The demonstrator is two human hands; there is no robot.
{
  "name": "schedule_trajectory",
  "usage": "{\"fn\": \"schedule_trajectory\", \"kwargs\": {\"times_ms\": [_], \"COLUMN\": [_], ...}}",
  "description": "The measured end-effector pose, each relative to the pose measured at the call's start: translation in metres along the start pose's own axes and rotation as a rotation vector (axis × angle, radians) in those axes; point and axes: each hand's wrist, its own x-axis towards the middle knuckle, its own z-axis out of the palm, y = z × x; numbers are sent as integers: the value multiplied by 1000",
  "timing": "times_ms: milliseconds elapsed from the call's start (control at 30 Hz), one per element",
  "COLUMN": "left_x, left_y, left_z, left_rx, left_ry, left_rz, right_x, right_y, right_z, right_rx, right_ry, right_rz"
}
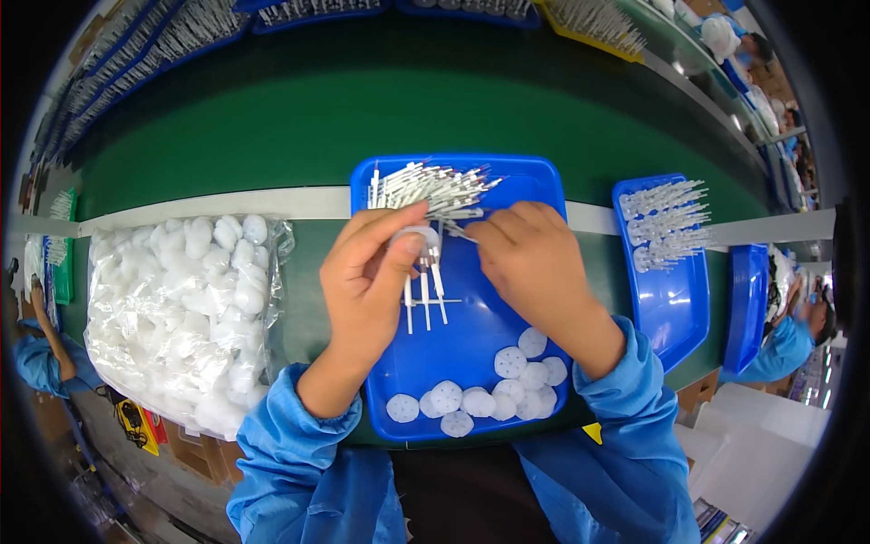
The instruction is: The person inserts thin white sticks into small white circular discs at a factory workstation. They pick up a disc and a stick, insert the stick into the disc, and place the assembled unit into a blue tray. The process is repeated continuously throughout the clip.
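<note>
My left hand (362,281) pinches a white round plastic disc (419,236) between thumb and fingers. Several thin white rods (436,279) hang down from that disc. Close beside it, the fingers of my right hand (535,263) are closed on another thin white rod (459,230), whose end points toward the disc. Both hands are over a blue tray (453,349). A heap of the same rods (426,186) lies at its far end, and several loose white discs with small holes (446,396) are scattered along its near end.
To the left, a clear plastic bag (186,317) bulges with white discs. On the right stands a blue tray (671,308) of discs fitted with rods (666,222), with another blue tray (748,308) beyond. Filled trays line the green table's (435,100) far edge. Other people work at both sides.
</note>
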Motion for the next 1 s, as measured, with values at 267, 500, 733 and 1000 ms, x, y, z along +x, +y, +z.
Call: {"fn": "schedule_trajectory", "kwargs": {"times_ms": [267,500,733,1000], "left_x": [-1,0,-2,-4], "left_y": [4,2,-1,4], "left_z": [10,9,11,12], "left_rx": [-19,100,2,-119], "left_ry": [-28,-73,-102,-38], "left_rz": [-123,-68,-94,-174], "right_x": [-20,-22,-7,-17], "right_y": [4,6,-13,-9], "right_z": [-26,-10,-6,-1], "right_rx": [154,89,624,580], "right_ry": [-48,48,274,232], "right_rz": [201,132,200,221]}}
